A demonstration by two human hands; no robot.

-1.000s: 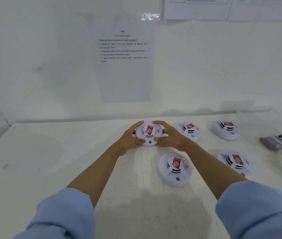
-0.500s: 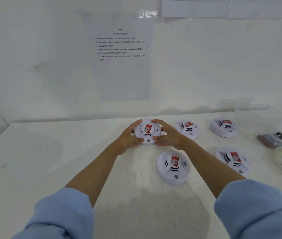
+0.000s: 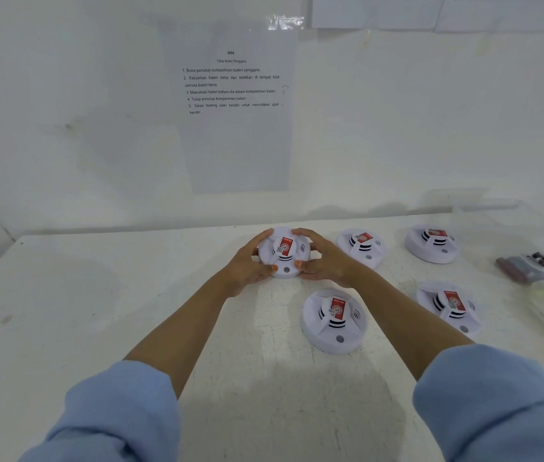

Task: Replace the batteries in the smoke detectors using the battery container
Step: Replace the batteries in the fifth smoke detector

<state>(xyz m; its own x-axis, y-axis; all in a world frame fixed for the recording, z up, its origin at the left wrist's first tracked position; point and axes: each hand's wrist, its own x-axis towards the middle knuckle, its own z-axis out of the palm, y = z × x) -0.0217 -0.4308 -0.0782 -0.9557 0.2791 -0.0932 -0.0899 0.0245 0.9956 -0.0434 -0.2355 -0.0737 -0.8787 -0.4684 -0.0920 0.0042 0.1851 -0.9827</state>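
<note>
Hardly anything has moved since a second ago: both hands stay wrapped round the same smoke detector (image 3: 283,251), which sits near the back edge of the desk (image 3: 97,311), about midway along it. The left hand (image 3: 247,265) curls round its left side and the right hand (image 3: 325,261) round its right, thumbs on the near rim, fingers over the far rim.

Four other detectors lie face up and untouched: one (image 3: 333,320) nearer the front edge, two (image 3: 362,246) (image 3: 432,243) along the back edge to the right, and one (image 3: 448,306) toward the right edge. The battery container (image 3: 530,265) rests at the right edge, well apart from the hands.

This looks like the opening step, gripping the first unit to get its cover off. Next it probably needs a twist or a turn-over to reach the battery compartment, which is not visible from here.
</note>
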